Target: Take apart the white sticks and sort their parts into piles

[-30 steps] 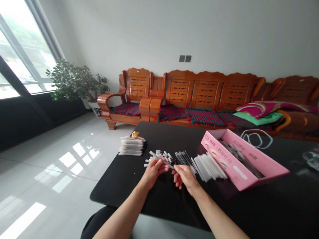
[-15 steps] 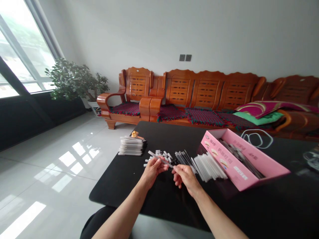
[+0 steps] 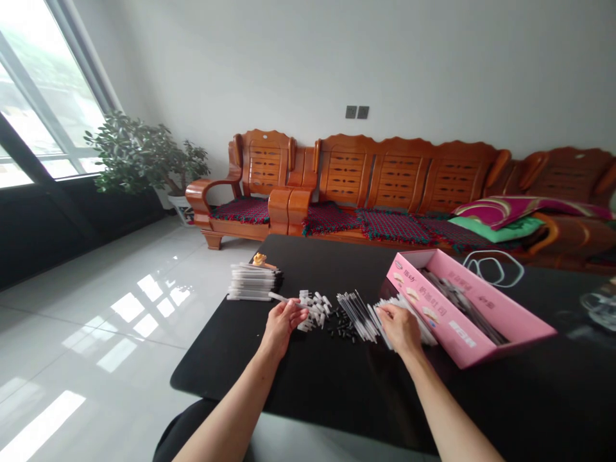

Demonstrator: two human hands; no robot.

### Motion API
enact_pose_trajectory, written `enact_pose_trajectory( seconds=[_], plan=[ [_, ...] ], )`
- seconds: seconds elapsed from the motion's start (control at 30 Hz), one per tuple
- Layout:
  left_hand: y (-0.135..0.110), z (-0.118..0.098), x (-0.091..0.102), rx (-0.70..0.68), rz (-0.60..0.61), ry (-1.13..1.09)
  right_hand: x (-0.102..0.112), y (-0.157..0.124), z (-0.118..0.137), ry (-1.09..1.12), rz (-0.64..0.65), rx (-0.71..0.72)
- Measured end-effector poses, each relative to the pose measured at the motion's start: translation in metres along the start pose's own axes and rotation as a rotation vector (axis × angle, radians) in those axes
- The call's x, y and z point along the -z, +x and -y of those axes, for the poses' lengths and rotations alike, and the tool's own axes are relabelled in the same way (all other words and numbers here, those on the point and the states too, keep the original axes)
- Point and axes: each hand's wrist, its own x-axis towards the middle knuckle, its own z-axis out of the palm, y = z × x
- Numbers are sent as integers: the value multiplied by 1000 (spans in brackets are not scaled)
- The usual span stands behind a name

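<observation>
My left hand [image 3: 280, 328] is closed around a slim whitish pen [image 3: 283, 298], which points up to the left over the table. Just right of it lies a heap of small white caps [image 3: 315, 307]. My right hand [image 3: 400, 326] is at the pile of white pen barrels [image 3: 425, 333], its fingers pinched together at the left edge; the hand covers part of the pile, and what is between the fingertips is hidden. Between the hands are a row of thin dark refills [image 3: 357, 314] and scattered small black plugs [image 3: 341, 326].
A stack of pens [image 3: 253, 282] lies at the table's left edge, a small yellow figure [image 3: 260, 259] behind it. The pink box [image 3: 445, 308] holding dark sticks stands at right, with a white cable [image 3: 495, 266] behind. A wooden sofa [image 3: 346, 173] lines the wall beyond the black table [image 3: 308, 391].
My right hand has let go of the pen and moved right to the barrel pile. My left hand, still holding the pen, has shifted slightly left, uncovering the caps and black plugs.
</observation>
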Motion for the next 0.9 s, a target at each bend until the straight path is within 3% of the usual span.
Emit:
enact_pose_trajectory(
  seconds=[0.13, 0.37, 0.5, 0.7, 0.9],
  plan=[
    [-3, 2, -4, 21, 2, 16, -3, 1, -5, -152, 16, 32],
    [-12, 2, -11, 75, 89, 54, -28, -16, 26, -115, 113, 125],
    [-15, 2, -12, 82, 168, 83, -27, -25, 39, 50, 130, 202],
    [-20, 5, -15, 95, 267, 80, -22, -48, 69, 307, 320, 289],
    [-15, 1, -11, 78, 200, 66, -17, -45, 65, 285, 389, 282]
  ],
)
